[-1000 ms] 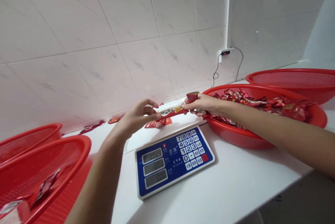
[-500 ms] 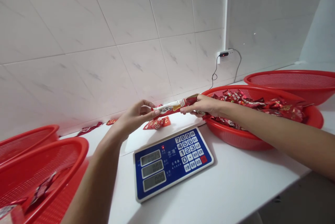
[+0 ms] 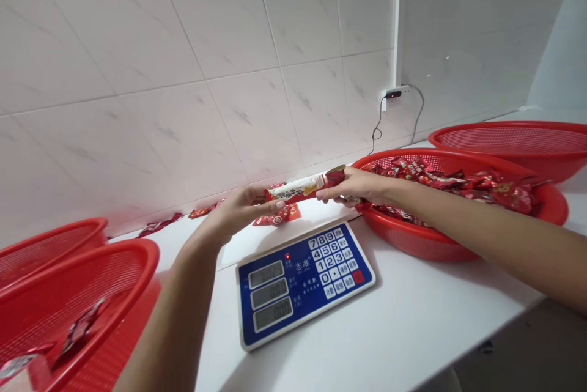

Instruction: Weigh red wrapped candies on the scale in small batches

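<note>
A long red-and-white snack packet [image 3: 300, 188] is stretched between my two hands above the scale's pan [image 3: 243, 248]. My left hand [image 3: 241, 211] pinches its left end, thumb in front. At the other end my right hand [image 3: 360, 187] has its fingers wrapped round the packet, and a bit of another wrapper shows under those fingers. Below the packet, red wrapped sweets [image 3: 277, 216] lie on the pan, partly hidden. The scale's blue panel [image 3: 305, 285] faces me, its small red light lit.
On the right a red basket [image 3: 413, 245] holds many red packets, with another red basket [image 3: 509, 150] behind it. Two red baskets [image 3: 147, 263] stand at the left. Red wrappers [image 3: 160, 225] lie along the tiled wall. A cable [image 3: 376, 135] hangs from the socket.
My left thumb and fingers have shifted slightly on the packet's left end. The right hand stays almost in place, and the view has moved a little.
</note>
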A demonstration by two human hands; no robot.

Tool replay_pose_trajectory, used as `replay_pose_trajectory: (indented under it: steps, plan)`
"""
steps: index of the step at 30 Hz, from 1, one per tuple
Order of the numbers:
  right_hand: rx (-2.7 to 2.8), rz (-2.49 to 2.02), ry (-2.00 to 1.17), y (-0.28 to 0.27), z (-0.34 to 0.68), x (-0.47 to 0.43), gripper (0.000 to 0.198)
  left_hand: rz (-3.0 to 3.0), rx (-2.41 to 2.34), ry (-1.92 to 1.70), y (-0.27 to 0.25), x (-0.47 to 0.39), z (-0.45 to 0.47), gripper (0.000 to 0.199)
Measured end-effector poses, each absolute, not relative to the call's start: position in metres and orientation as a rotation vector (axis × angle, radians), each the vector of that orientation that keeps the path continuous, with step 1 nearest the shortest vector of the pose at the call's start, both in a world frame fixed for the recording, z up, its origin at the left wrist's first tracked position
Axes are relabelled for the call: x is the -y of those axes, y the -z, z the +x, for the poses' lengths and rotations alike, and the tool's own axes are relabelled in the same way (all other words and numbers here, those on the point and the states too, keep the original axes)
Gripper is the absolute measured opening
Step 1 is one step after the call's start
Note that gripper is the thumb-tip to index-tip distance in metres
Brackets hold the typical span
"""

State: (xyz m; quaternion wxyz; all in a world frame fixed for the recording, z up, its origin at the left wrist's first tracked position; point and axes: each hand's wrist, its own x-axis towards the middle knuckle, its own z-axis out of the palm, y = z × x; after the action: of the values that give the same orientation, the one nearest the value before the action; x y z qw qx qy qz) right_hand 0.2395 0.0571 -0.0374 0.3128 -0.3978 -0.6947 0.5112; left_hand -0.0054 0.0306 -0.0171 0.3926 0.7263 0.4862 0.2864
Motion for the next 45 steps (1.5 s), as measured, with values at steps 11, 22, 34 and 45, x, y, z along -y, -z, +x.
replay_pose_trajectory:
  steps: [11, 22, 34, 45]
  plan:
    - [1.787, -0.958, -1.435, 0.042, 0.240, -0.064, 0.037, 2.009, -1.339, -0.755, 0.020, -0.037, -0.009, 0.037]
    - [1.771, -0.966, -1.203, 0.040, 0.240, -0.063, 0.025, 2.196, -1.418, -0.924, 0.020, -0.034, 0.000, 0.038]
    - [1.592, -1.246, -1.423, 0.033, 0.232, -0.055, 0.011, 1.749, -1.492, -1.206, 0.043, -0.059, -0.015, 0.049]
    - [2.177, -0.991, -1.345, 0.044, 0.237, -0.057, 0.017, 2.069, -1.250, -0.923, 0.023, -0.024, 0.021, 0.035]
